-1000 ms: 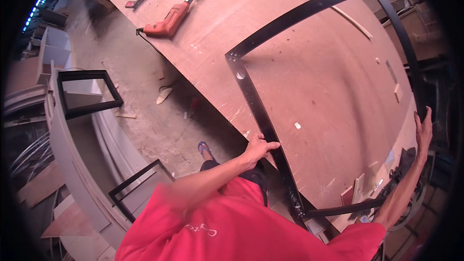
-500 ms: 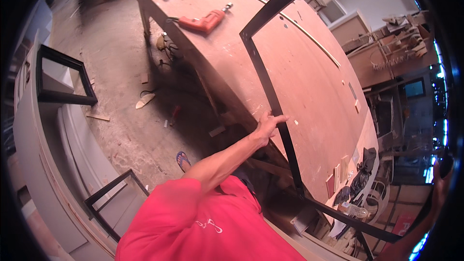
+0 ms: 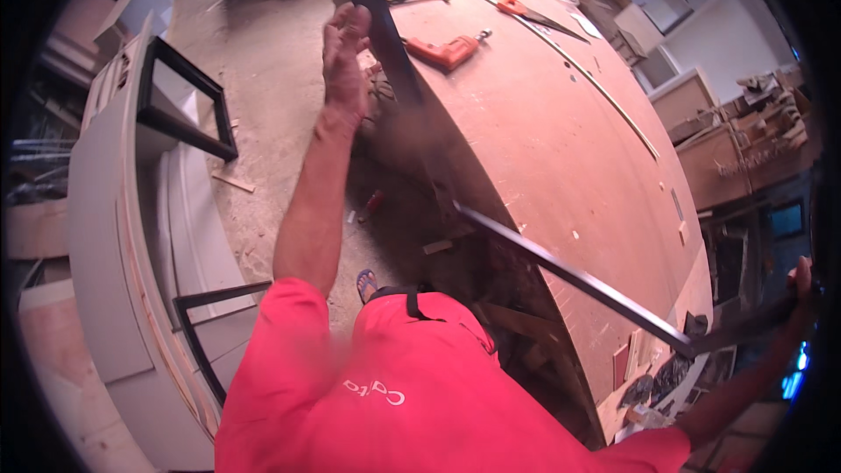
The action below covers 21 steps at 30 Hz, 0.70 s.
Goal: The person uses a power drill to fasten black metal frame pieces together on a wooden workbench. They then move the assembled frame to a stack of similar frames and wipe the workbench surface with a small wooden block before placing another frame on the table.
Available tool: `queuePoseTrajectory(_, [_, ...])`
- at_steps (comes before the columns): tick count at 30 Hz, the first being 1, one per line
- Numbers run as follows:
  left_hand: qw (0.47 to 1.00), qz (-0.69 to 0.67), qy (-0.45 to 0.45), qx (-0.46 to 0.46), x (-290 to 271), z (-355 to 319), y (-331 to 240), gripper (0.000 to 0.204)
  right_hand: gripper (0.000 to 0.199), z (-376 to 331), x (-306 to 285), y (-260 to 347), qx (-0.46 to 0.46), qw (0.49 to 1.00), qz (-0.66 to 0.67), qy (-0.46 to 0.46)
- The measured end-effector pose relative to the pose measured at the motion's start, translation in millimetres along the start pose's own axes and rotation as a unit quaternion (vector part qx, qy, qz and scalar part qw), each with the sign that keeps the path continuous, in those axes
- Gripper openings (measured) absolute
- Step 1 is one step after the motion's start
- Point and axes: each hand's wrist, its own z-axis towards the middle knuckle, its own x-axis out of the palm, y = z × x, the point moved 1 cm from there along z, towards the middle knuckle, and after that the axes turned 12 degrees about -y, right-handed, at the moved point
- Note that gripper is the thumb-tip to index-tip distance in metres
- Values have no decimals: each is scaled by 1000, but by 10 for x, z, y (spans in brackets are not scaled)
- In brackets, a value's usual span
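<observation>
A large black metal frame [image 3: 561, 271] is lifted off the brown plywood workbench [image 3: 569, 149] and tilted up in front of me. My left hand [image 3: 346, 52] is raised high and grips the frame's left bar near the top. My right hand [image 3: 799, 285] holds the frame's far right bar at the picture's right edge, arm stretched out. One bar of the frame runs diagonally across my chest, above my red shirt.
An orange power drill [image 3: 442, 51], a saw with an orange handle [image 3: 526, 13] and a thin wooden strip lie on the bench. Grey cabinet panels [image 3: 114, 236] with two smaller black frames [image 3: 188, 105] stand at my left. Wood scraps litter the dusty floor. Cabinets crowd the right.
The frame lay flat on the bench; it has been lifted and swung upright. My left hand went from the near bar at waist height to high above my shoulder.
</observation>
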Motion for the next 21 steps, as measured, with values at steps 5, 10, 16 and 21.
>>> queuePoseTrajectory(5, [968,69,236,43,-80,182,-663,71,34,90,518,-1131,-20,986,160,-34])
queuePoseTrajectory(10, [961,129,127,211,-25,310,-1589,35,39,15,1466,-1780,-76,942,327,-14])
queuePoseTrajectory(16, [901,227,43,366,-83,39,-3441,24,45,-525,2642,-1714,26,865,486,-127])
queuePoseTrajectory(21, [777,390,-65,490,-208,-679,-4900,24,40,-997,3793,-1231,58,876,457,-145])
